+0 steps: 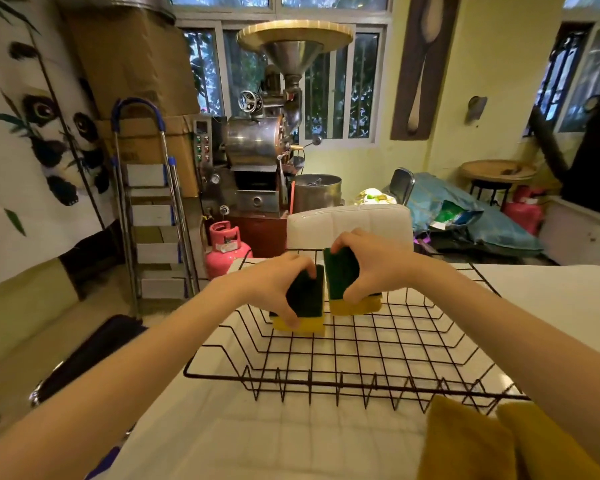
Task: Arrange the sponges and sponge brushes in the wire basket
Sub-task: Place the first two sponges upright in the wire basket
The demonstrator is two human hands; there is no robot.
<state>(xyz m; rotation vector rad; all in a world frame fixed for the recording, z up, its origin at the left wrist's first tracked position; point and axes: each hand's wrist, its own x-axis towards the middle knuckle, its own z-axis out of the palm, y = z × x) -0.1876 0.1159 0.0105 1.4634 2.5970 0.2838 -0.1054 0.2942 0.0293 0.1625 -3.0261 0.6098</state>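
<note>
A black wire basket (343, 382) stands on the white table. Two sponges with dark green scouring tops and yellow bodies sit side by side at the basket's far left. My left hand (274, 278) grips the left sponge (307, 306) from above. My right hand (378, 261) grips the right sponge (342, 275), which is tilted up at its far end. Two mustard-yellow pieces (482, 441) lie on the table in front of the basket at the lower right; I cannot tell what they are.
The white tiled table (257, 441) carries the basket. A white padded chair back (350, 223) stands just behind the table. Beyond are a pink gas cylinder (224, 247), a step ladder (149, 209) and a metal roasting machine (257, 150).
</note>
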